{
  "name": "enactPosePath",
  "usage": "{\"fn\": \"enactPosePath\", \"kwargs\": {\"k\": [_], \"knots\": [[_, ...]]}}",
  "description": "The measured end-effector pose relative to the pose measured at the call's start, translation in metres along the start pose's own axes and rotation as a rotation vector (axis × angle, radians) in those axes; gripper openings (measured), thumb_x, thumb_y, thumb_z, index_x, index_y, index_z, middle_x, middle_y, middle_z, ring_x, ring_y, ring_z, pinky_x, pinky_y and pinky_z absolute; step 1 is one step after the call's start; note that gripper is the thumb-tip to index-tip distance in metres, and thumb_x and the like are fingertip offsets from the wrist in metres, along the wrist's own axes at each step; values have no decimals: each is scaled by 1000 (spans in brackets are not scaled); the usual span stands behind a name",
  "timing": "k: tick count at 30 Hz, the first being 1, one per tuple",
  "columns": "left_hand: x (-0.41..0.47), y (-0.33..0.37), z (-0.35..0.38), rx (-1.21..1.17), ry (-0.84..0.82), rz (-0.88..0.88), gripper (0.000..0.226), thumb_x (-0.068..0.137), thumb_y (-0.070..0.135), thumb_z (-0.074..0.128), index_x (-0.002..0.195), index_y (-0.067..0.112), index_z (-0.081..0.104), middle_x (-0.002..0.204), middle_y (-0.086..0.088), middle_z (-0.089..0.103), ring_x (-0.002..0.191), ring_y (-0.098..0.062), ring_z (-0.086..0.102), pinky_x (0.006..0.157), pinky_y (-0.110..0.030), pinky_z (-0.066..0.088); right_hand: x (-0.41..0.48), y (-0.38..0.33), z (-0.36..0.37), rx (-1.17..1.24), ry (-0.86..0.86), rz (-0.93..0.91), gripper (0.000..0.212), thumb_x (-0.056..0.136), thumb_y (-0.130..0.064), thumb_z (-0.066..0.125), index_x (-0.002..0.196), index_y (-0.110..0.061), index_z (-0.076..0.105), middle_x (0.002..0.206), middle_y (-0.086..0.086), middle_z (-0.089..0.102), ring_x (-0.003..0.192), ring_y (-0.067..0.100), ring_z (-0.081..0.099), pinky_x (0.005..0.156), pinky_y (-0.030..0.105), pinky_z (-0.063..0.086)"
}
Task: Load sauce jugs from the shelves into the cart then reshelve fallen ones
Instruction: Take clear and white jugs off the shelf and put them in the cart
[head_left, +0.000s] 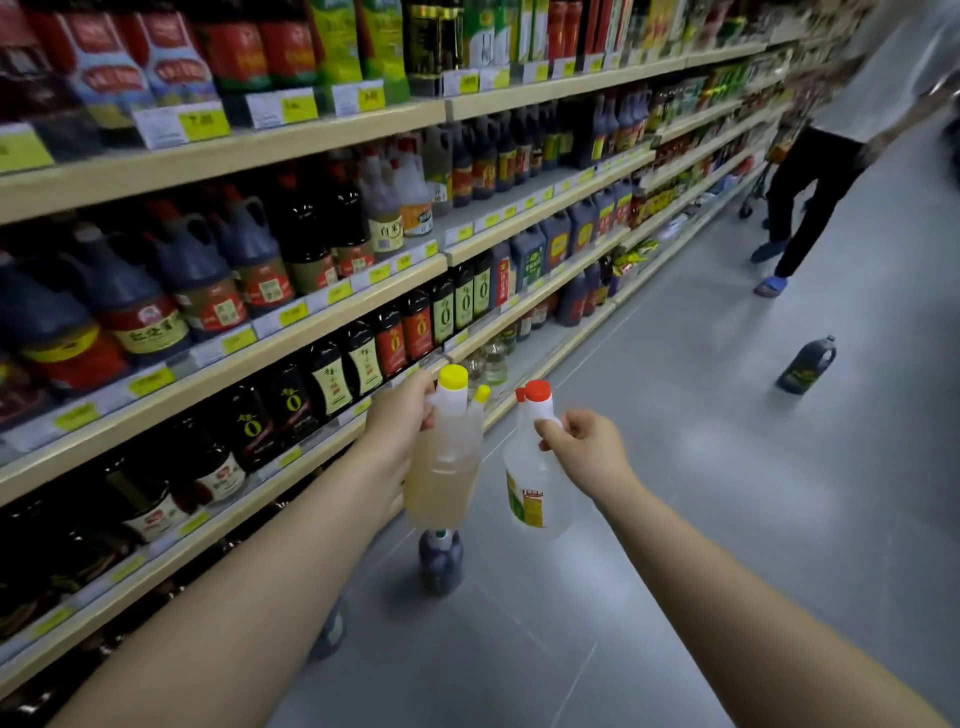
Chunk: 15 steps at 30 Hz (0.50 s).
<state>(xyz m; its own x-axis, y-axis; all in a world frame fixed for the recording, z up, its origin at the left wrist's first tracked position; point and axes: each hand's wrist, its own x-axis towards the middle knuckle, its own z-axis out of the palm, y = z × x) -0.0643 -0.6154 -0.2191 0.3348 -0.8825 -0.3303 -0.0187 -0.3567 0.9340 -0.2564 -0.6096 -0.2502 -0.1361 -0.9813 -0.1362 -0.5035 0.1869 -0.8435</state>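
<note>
A: Sauce jugs, two in hand. Left hand (402, 421) has its fingers wrapped round the neck of a yellow-capped jug (444, 467) of pale amber liquid; a second yellow cap (482, 393) shows just behind it.

B: Right?

A: Right hand (584, 449) pinches the handle of a red-capped clear jug (535, 493), fingers curled. Both jugs hang above the grey floor (675, 519), beside the shelves (311, 332).

B: Fallen ones?

A: One dark jug (440, 564) upright under the held pair; another dark jug (807, 365) farther down the aisle.

Long wooden-edged shelves (322, 332) line the left of a grey tiled floor (727, 519) in dim aisle light.
</note>
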Motion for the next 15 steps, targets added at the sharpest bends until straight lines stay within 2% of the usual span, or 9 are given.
{"fn": "enactPosePath", "kwargs": {"k": [4,7,10,13,15], "knots": [[36,27,45,-7,-1,36,34,84,25,51,54,15,37,56,-2,39,58,-18,40,61,-30,32,67,0,-31,-5,-25,-27,30,88,-30,59,77,-3,65,62,-2,56,57,16,46,59,28,36],[71,44,72,-13,9,52,33,82,23,50,53,17,34,53,0,35,56,-19,35,60,-31,29,117,-2,-44,5,-64,-45,32,89,-32,58,84,0,63,74,6,62,64,20,52,62,31,41],[113,59,96,-28,30,38,34,80,28,52,51,19,36,49,2,34,56,-20,34,63,-32,28,169,-2,-47,13,-102,-36,36,93,-33,54,97,3,57,87,13,64,67,19,54,59,30,47],[158,72,115,13,56,26,34,72,36,53,46,21,36,49,2,36,60,-21,35,67,-35,28,221,-8,-44,-21,-121,-40,38,94,-36,51,103,1,53,104,23,60,76,23,51,75,45,53],[187,83,126,33,50,28,35,77,34,52,50,19,35,52,-1,36,60,-21,34,68,-34,28,254,-15,-43,-20,-162,-34,36,96,-35,48,106,0,51,107,23,58,76,21,53,69,38,52]]}}
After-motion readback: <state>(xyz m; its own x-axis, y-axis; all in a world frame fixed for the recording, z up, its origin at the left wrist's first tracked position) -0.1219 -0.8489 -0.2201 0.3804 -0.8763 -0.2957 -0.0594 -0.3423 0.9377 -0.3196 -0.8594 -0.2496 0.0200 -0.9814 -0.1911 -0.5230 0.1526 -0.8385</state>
